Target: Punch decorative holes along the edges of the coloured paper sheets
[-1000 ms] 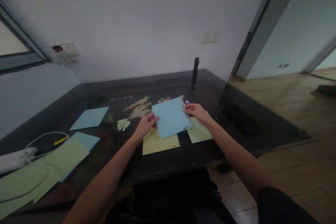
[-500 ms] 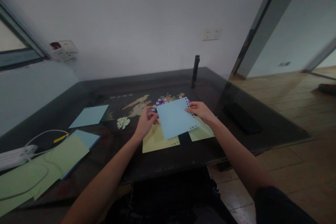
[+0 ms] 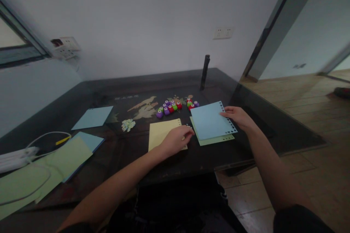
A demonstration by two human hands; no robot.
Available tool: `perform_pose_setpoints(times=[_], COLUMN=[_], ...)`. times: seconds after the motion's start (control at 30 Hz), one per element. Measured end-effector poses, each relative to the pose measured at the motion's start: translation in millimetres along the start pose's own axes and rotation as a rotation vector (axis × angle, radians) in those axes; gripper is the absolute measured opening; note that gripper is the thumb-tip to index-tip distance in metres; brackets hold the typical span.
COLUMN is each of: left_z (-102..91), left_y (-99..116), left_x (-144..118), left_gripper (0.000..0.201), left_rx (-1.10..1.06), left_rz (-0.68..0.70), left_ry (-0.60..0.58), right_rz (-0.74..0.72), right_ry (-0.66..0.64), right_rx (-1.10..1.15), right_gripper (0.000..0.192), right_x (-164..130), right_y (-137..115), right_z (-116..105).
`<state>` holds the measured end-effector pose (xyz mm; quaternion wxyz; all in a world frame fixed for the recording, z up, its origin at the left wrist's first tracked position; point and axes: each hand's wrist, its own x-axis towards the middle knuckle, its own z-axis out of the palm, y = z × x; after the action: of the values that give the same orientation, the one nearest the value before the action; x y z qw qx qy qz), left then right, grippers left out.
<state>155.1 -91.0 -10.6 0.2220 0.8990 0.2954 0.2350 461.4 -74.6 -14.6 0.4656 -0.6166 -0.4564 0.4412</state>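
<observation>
My right hand (image 3: 237,116) pinches the right edge of a light-blue sheet of paper (image 3: 209,120), which has small cut-out shapes along its right and lower edges. Under that sheet, a pale green sheet (image 3: 216,141) with similar cut-outs shows at the bottom. My left hand (image 3: 177,140) is over a pale yellow sheet (image 3: 158,131), fingers curled together near its right edge. Whatever those fingers hold, if anything, is hidden. Just beyond the hands sit several small purple, red and green craft punches (image 3: 171,108) with white round tops.
A pile of small pale paper bits (image 3: 128,125) lies left of the yellow sheet. Farther left are a blue sheet (image 3: 93,117), stacked green sheets (image 3: 65,156) and a white power strip with a cord (image 3: 16,160). A black upright post (image 3: 204,72) stands at the back.
The blue sheet has moved right in my right hand, over the green sheet. My left hand has left it and come right and nearer, over the yellow sheet. The punches are uncovered.
</observation>
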Motion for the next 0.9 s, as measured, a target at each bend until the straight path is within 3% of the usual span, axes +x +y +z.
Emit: perform_pose_setpoints(times=[0.2,0.53,0.9], left_z=[25.5,34.4,34.6], left_y=[11,6,4], left_x=[2,-4,-6], left_gripper=[0.023,0.034,0.033], left_rx=[0.125,0.229,0.250], left_rz=[-0.021,0.061,0.095], left_ry=[0.018,-0.046,-0.078], right_rz=[-0.002,-0.048,-0.037], right_ry=[-0.013,-0.005,0.019], right_rx=[-0.046,-0.236,-0.244], right_gripper=[0.032,0.028,0.027], right_x=[3,2,0], right_y=[13,15,14], right_z=[0,3,2])
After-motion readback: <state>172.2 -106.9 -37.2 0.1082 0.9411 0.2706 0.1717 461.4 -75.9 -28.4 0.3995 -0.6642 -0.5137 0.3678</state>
